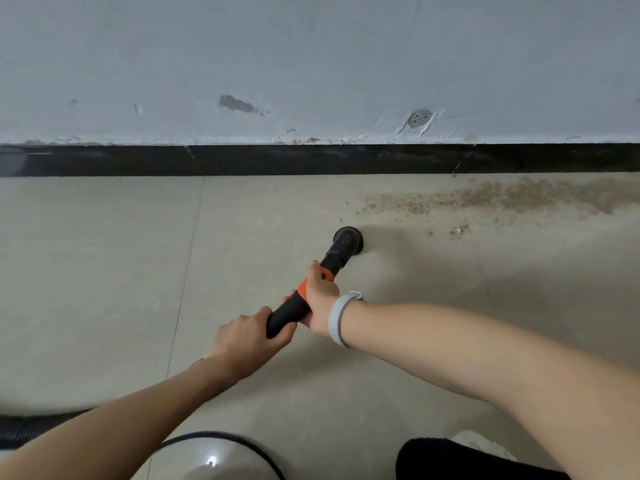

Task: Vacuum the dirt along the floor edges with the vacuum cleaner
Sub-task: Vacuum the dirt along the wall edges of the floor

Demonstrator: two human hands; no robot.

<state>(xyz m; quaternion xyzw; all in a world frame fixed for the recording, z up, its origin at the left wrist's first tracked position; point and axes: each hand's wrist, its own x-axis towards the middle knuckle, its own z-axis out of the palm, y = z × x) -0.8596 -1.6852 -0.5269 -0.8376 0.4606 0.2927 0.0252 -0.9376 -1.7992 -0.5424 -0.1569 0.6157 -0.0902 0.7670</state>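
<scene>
Gripping the black-and-orange vacuum wand point(304, 299) with both hands, the person has the left hand point(247, 339) curled round its rear end and the right hand point(320, 299), a grey wristband point(337, 320) on its wrist, wrapped round the orange collar. The round nozzle point(348, 240) sits on the pale tiled floor point(104, 271), a little short of the black skirting point(242, 160) under the scuffed grey wall point(311, 57). A band of brown dirt point(502, 197) lies along the skirting to the nozzle's right, apart from it, while bare tile stretches to the left; a ribbed black hose point(20, 431) lies at the lower left edge.
</scene>
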